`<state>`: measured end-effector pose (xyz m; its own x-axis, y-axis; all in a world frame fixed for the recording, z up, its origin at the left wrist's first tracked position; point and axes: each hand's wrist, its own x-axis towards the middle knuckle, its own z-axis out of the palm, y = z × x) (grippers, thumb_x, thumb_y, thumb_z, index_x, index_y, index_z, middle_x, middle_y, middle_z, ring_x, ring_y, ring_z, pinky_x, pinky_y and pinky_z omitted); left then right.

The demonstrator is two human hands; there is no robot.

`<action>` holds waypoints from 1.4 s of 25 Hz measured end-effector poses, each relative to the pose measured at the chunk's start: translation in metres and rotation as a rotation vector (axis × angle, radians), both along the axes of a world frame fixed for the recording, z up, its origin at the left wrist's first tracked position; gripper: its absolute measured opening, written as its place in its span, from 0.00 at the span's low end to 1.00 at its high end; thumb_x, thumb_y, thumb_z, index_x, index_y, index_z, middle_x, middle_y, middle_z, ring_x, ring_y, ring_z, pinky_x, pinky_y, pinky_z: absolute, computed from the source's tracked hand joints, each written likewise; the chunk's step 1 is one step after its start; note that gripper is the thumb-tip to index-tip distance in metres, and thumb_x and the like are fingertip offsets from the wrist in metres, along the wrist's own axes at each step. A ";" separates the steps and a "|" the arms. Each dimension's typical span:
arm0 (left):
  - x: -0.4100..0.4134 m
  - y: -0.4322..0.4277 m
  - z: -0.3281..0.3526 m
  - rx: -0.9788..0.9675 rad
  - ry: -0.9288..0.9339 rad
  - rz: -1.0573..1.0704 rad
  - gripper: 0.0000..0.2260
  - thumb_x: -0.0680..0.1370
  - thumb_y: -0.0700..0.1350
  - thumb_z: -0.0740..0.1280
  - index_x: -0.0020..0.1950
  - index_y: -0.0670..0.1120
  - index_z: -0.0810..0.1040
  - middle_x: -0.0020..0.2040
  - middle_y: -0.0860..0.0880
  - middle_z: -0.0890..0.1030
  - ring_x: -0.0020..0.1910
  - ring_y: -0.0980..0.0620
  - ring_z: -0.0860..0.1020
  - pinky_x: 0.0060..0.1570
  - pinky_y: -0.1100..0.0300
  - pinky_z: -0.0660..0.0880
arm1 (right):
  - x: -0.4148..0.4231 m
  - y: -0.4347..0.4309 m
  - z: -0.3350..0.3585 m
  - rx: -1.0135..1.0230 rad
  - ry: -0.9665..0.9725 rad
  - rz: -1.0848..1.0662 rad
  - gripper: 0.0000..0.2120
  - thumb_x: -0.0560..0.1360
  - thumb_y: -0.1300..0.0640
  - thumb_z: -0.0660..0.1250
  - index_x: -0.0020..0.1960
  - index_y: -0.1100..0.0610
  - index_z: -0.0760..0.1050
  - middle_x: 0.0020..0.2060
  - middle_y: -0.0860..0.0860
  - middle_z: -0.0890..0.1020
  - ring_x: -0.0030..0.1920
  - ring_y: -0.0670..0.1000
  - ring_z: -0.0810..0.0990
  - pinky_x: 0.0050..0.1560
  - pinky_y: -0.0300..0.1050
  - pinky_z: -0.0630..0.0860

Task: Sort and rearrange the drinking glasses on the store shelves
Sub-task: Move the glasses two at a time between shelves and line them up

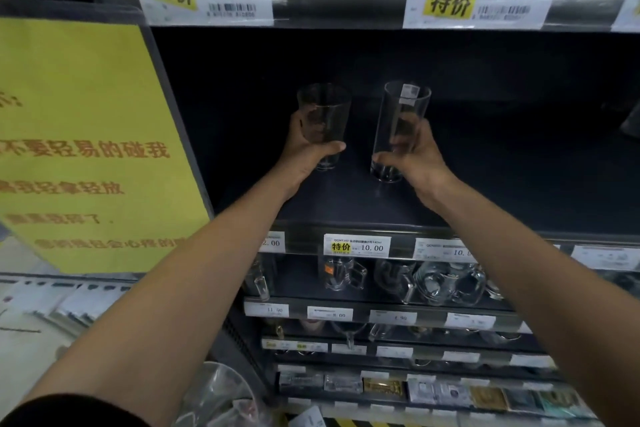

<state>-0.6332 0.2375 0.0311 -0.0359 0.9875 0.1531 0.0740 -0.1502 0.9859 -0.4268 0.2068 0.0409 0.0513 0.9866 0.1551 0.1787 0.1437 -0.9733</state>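
short glass [323,107], tall glass [403,114] — fingers [423,135] wrapped round.

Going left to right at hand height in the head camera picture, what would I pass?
The yellow sign → short glass, held by the left hand → tall glass with a label, held by the right hand.

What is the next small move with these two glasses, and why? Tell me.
Probably settle both on the dark shelf and release: the left hand grips the short glass, the right hand the tall glass, both upright, bases at or just above it.
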 end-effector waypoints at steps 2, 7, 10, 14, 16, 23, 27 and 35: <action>-0.004 0.011 -0.003 -0.014 0.024 -0.004 0.32 0.69 0.36 0.78 0.67 0.50 0.66 0.55 0.58 0.78 0.53 0.63 0.77 0.52 0.67 0.74 | -0.005 0.015 -0.001 -0.028 -0.036 0.003 0.35 0.70 0.67 0.76 0.70 0.50 0.63 0.52 0.45 0.75 0.52 0.41 0.76 0.43 0.31 0.75; -0.008 0.034 -0.008 0.002 0.087 0.067 0.33 0.70 0.36 0.78 0.70 0.43 0.64 0.54 0.54 0.76 0.51 0.61 0.76 0.40 0.79 0.72 | -0.017 0.053 -0.019 0.002 -0.072 -0.082 0.35 0.71 0.62 0.77 0.71 0.56 0.61 0.55 0.45 0.73 0.58 0.45 0.74 0.48 0.32 0.73; -0.001 0.051 -0.008 0.051 0.136 0.124 0.34 0.71 0.38 0.78 0.69 0.42 0.61 0.57 0.52 0.74 0.53 0.57 0.75 0.37 0.79 0.70 | -0.019 0.076 -0.025 0.054 -0.064 -0.153 0.35 0.72 0.62 0.76 0.69 0.54 0.58 0.59 0.47 0.72 0.59 0.45 0.74 0.43 0.31 0.75; 0.010 0.085 -0.009 0.073 0.166 0.098 0.31 0.72 0.37 0.77 0.67 0.40 0.62 0.57 0.49 0.75 0.53 0.55 0.76 0.37 0.78 0.72 | -0.016 0.105 -0.028 0.075 -0.137 -0.176 0.34 0.72 0.58 0.76 0.70 0.53 0.59 0.54 0.40 0.74 0.52 0.39 0.76 0.37 0.25 0.73; 0.013 0.101 -0.009 0.100 0.189 0.075 0.31 0.73 0.37 0.76 0.69 0.39 0.62 0.61 0.47 0.75 0.58 0.53 0.75 0.48 0.75 0.74 | -0.017 0.120 -0.029 0.115 -0.193 -0.193 0.33 0.72 0.56 0.77 0.69 0.53 0.61 0.57 0.44 0.75 0.54 0.43 0.77 0.45 0.28 0.75; 0.012 0.147 -0.006 0.100 0.246 0.129 0.29 0.73 0.41 0.76 0.69 0.40 0.66 0.65 0.45 0.77 0.55 0.55 0.74 0.43 0.76 0.69 | -0.017 0.179 -0.023 0.147 -0.278 -0.213 0.35 0.71 0.56 0.78 0.72 0.56 0.64 0.64 0.52 0.72 0.61 0.50 0.74 0.53 0.27 0.72; 0.013 0.164 -0.005 0.098 0.274 0.183 0.29 0.74 0.42 0.76 0.68 0.37 0.65 0.66 0.44 0.76 0.60 0.50 0.77 0.47 0.74 0.70 | -0.013 0.204 -0.023 0.137 -0.297 -0.233 0.34 0.71 0.56 0.79 0.71 0.56 0.66 0.56 0.48 0.72 0.50 0.45 0.74 0.30 0.18 0.66; 0.019 0.178 -0.007 0.001 0.503 0.248 0.26 0.77 0.48 0.72 0.71 0.40 0.70 0.70 0.42 0.74 0.70 0.43 0.71 0.68 0.54 0.69 | -0.029 0.239 -0.026 0.142 -0.317 -0.234 0.34 0.71 0.53 0.78 0.68 0.58 0.63 0.57 0.49 0.74 0.56 0.48 0.74 0.54 0.35 0.69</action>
